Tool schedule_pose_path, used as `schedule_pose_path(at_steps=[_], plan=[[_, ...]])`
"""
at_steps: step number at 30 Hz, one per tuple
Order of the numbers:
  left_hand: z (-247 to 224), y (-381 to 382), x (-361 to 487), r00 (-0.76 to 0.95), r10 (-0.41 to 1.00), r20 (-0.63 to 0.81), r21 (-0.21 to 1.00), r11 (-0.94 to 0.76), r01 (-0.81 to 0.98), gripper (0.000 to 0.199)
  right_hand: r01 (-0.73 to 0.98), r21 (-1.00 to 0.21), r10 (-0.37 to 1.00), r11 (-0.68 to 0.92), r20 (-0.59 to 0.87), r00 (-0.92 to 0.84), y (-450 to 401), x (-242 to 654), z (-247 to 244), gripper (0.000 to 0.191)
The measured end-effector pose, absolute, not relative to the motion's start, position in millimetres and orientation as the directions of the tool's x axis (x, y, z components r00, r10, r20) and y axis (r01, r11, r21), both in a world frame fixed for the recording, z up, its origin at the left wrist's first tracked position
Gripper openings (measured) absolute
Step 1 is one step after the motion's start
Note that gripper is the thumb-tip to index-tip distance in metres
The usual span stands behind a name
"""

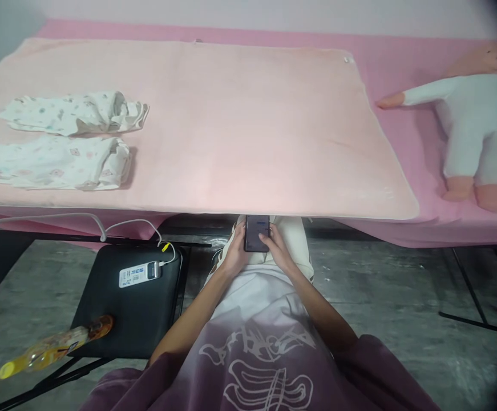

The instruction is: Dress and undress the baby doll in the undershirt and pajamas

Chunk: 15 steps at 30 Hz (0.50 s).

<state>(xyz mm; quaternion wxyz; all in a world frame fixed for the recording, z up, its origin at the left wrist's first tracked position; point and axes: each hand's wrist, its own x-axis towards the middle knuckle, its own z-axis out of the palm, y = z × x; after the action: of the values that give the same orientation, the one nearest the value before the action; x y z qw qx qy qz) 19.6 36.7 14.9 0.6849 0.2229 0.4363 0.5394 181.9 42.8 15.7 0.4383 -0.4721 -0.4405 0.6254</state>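
Observation:
A dark phone [257, 234] is held upright over my lap, just below the near edge of the table. My left hand [235, 251] is closed around its left side. On the other side, my right hand [279, 249] grips the phone, with the thumb resting on the screen. Two folded white cloths with small prints, one [77, 113] behind the other [55, 163], lie on the left part of a pale pink mat [239, 125]. Neither hand touches the cloths or the mat.
A doll [479, 125] in white clothing lies on the pink tablecloth [402, 171] at the right. To my left, a black stool [115, 308] bears a white power bank [139, 274] with a cable and a bottle with a yellow cap [55, 348].

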Motion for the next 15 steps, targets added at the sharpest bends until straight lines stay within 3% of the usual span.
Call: schedule_pose_path(at_steps=[2, 7, 11, 15], plan=[[14.8, 37.0, 21.7, 0.111, 0.924, -0.366, 0.689, 0.349, -0.636, 0.052, -0.058, -0.981, 0.969, -0.186, -0.174, -0.178, 41.1, 186.5, 16.5, 0.06], [7.3, 38.4, 18.5, 0.171, 0.895, -0.411, 0.651, 0.42, -0.632, 0.06, 0.268, -0.963, 0.993, 0.025, -0.006, -0.115, 43.1, 193.3, 3.3, 0.075], [3.7, 38.3, 16.3, 0.181, 0.893, -0.412, 0.66, 0.429, -0.617, 0.06, 0.257, -0.964, 0.991, 0.071, 0.039, -0.126, 43.4, 188.8, -8.6, 0.091], [0.4, 39.2, 15.8, 0.183, 0.901, -0.394, 0.651, 0.414, -0.636, 0.059, 0.221, -0.973, 0.992, 0.071, 0.046, -0.12, 40.7, 186.9, -11.3, 0.086]])
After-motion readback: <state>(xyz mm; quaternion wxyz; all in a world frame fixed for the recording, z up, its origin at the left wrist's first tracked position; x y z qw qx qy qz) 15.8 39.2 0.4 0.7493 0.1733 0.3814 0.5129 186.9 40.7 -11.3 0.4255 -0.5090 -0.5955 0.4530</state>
